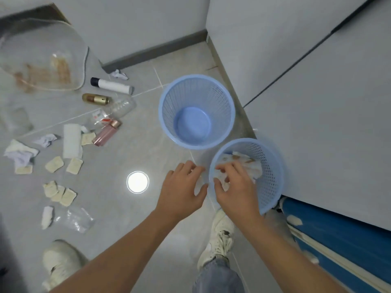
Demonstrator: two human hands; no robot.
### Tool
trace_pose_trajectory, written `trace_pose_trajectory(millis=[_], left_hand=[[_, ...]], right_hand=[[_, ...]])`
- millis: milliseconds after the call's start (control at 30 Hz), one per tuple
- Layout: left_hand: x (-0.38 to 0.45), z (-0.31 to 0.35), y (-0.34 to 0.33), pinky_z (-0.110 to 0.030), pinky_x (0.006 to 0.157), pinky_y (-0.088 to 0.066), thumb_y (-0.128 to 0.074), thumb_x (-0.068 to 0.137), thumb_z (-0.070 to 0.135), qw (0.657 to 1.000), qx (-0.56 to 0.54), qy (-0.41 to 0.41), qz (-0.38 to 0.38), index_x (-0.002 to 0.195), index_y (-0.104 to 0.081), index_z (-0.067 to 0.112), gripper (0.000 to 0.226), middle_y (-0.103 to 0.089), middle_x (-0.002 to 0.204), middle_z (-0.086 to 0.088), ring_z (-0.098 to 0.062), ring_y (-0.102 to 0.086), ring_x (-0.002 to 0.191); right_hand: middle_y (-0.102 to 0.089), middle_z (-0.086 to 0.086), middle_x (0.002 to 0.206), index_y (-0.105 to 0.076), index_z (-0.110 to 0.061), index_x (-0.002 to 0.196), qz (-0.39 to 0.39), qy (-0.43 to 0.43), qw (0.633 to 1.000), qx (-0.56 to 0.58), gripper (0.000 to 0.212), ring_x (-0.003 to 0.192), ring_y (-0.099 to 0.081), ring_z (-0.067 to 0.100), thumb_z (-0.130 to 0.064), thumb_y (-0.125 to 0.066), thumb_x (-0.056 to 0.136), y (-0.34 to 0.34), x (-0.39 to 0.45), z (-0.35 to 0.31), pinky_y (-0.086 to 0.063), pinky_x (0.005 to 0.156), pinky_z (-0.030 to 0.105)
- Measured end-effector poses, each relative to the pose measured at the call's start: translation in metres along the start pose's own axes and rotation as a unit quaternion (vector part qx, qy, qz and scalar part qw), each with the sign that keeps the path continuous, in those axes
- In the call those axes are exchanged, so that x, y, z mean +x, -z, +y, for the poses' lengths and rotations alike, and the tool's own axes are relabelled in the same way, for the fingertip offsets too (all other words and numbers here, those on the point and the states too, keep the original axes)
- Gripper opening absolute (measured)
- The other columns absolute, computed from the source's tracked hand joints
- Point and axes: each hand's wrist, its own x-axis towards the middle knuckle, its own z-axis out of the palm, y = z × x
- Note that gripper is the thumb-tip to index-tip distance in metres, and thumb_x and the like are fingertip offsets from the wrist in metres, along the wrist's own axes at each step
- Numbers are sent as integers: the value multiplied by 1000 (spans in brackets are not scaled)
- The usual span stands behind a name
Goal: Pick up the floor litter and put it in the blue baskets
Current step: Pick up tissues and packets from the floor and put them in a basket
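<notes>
The two blue baskets stand side by side against the grey cabinet (317,102), rims almost touching. The far basket (167,115) is empty down to its solid blue bottom. The near basket (273,176) already holds the crumpled white wrapper with brown print (243,162), and that is where you are working now.

Your right hand (234,189) reaches over the near basket's rim, fingers curled onto the wrapper, pressing or holding it inside; whether you are still pinching it or only pushing it down I cannot tell. Your left hand (182,187) sits just outside the same rim, fingers loosely spread and touching a fold of wrapper that hangs over the edge, not closed on anything.

Everything left to collect lies to your left, well apart from both baskets, so your left hand is the nearer one. The white tube with a black cap (112,85) lies with its long axis running left to right, and the gold bottle (96,99) below it lies the same way. The pink bottle (106,134) lies on a diagonal, cap pointing up and toward the baskets. Nearer your feet are a folded white tissue (71,140), scattered crackers (74,166), and a clear plastic bag (79,218). I'd judge the task barely begun.
</notes>
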Motion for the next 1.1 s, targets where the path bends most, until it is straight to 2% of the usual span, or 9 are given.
trace_pose_trajectory(millis=[167,333,467,633,767,867,967,1033,1100], left_hand=[[-44,-115,64,-40,73,-51,-57,89,44,995,23,81,59,124,-62,26,40,-58,107,6,-20,-57,97],[-105,-259,105,-40,77,-51,-53,90,42,979,45,178,83,126,-61,26,40,-57,109,6,-21,-56,101],[-142,-379,104,-39,76,-51,-55,92,38,960,57,262,75,128,-60,26,38,-58,112,2,-25,-56,101],[-150,-495,75,-44,83,-53,-55,94,30,949,53,311,30,141,-49,26,48,-49,131,-3,-29,-49,118],[-120,-542,55,-47,86,-53,-56,91,18,963,60,259,47,150,-41,30,62,-39,147,-8,-32,-41,129],[-95,-557,40,-46,85,-52,-57,91,21,968,70,235,58,146,-46,33,57,-42,144,-5,-31,-42,125],[-85,-560,29,-44,75,-51,-62,92,20,965,89,235,77,131,-59,27,40,-46,128,-8,-31,-43,111],[-87,-558,25,-38,63,-44,-62,92,15,963,91,242,78,121,-58,19,30,-45,118,-9,-30,-43,105],[-94,-551,22,-36,59,-39,-59,92,12,964,83,243,70,114,-56,15,23,-46,112,-9,-29,-45,103]], right_hand=[[-57,-8,105,-64,-21,111,-34,68,997,9,26,84,-57,10,-17,-71,86,-82,23,-94,-43,72,22],[-55,-8,108,-62,-25,111,-109,133,985,6,26,89,-62,17,-19,-67,86,-205,43,-186,-54,72,37],[-54,-7,107,-61,-28,113,-164,177,969,-44,24,96,-62,18,-28,-65,89,-318,64,-239,-54,74,37],[-54,1,117,-61,-24,122,-220,199,951,-85,34,113,-53,28,-26,-67,88,-440,78,-263,-53,86,43],[-48,3,130,-58,-26,132,-230,240,933,-136,44,119,-42,28,-25,-69,89,-498,83,-262,-48,92,41],[-47,5,132,-59,-26,132,-219,278,920,-169,49,116,-42,31,-24,-74,85,-522,87,-252,-48,92,41],[-48,7,120,-61,-21,119,-186,307,913,-195,37,106,-44,32,-15,-71,83,-531,91,-241,-49,77,42],[-49,7,112,-60,-18,109,-177,297,920,-186,31,97,-45,31,-5,-67,82,-528,89,-234,-43,65,38],[-49,8,110,-59,-14,105,-189,273,927,-172,28,95,-45,31,2,-63,82,-519,85,-224,-43,63,40]])
